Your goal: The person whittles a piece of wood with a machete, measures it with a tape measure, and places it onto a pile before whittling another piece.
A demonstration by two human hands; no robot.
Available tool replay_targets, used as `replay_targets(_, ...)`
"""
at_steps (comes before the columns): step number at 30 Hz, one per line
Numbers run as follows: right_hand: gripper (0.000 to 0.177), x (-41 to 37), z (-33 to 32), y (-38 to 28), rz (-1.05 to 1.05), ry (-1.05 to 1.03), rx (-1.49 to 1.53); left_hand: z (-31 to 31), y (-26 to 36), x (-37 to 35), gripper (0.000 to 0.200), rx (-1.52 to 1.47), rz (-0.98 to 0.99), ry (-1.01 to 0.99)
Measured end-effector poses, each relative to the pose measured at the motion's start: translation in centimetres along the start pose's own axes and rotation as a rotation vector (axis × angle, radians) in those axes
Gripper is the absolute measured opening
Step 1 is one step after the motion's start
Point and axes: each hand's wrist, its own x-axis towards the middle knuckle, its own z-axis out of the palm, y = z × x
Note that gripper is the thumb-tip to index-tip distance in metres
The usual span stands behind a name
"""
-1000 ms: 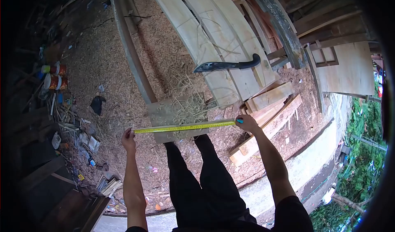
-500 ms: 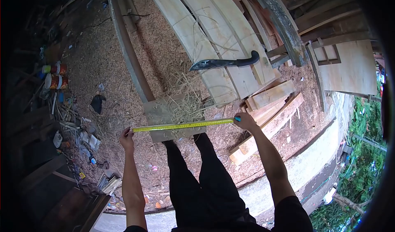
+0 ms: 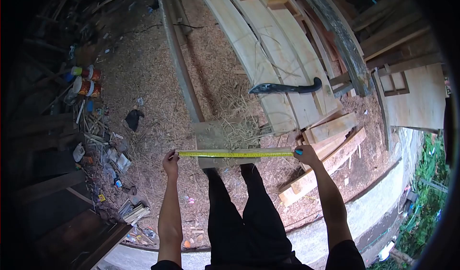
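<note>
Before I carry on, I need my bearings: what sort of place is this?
Probably a makeshift woodworking yard: long planks lie side by side, what look like wood shavings are strewn all about, and a tape stretches between the left hand and the right hand.

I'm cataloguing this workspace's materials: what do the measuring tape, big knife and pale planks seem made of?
Measuring tape: probably coated metal, perhaps plastic; thin yellow strip with dark markings.
Big knife: likely dark metal blade with a slight sheen; black handle, wood or plastic, unclear.
Pale planks: wood, apparently unpainted; light tan, natural-looking faces.
</note>
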Motion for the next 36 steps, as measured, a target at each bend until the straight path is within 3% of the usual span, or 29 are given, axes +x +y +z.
replay_targets(3,0.027,0.0,-0.5,-0.5,0.114,-0.08,0.047,-0.2,-0.2,0.1,0.026,-0.016,-0.003,-0.019)
replay_targets(4,0.026,-0.1,-0.5,-0.7,0.033,-0.034,0.022,-0.2,-0.4,0.2,0.026,-0.03,-0.019,-0.018)
replay_targets(11,0.027,1.0,-0.2,-1.9,0.062,-0.057,0.003,-0.3,0.5,0.2,0.022,-0.053,-0.055,0.062)
replay_targets(17,0.028,0.6,-1.9,-3.7,-0.034,-0.006,-0.024,-2.8,3.6,-0.2,0.022,-0.041,0.106,0.086)
replay_targets(20,0.033,-0.3,-3.0,-4.3,-0.045,-0.082,-0.123,-3.9,8.0,-1.3,0.022,-0.019,0.068,-0.024)
replay_targets(22,0.039,-1.1,-4.4,-6.4,-0.044,-0.118,-0.097,-3.4,10.3,-1.6,0.023,-0.035,0.069,-0.283)
replay_targets(26,0.046,-2.8,-8.3,-13.3,-0.074,-0.175,-0.091,1.6,16.3,-4.1,0.022,0.071,0.183,-0.444)
replay_targets(28,0.053,-3.2,-9.1,-15.2,-0.22,-0.208,0.001,4.6,17.2,-4.6,0.02,0.058,0.266,-0.577)
replay_targets(32,0.06,-3.0,-8.1,-18.2,-0.238,-0.153,-0.062,10.2,19.8,-8.0,0.017,-0.003,0.367,-0.778)
replay_targets(34,0.061,-3.2,-8.1,-20.0,-0.304,0.073,0.043,13.0,20.1,-10.3,0.018,-0.029,0.416,-0.806)
replay_targets(36,0.063,-3.8,-7.6,-21.4,-0.307,0.084,0.07,14.3,20.0,-12.9,0.018,-0.033,0.454,-0.833)
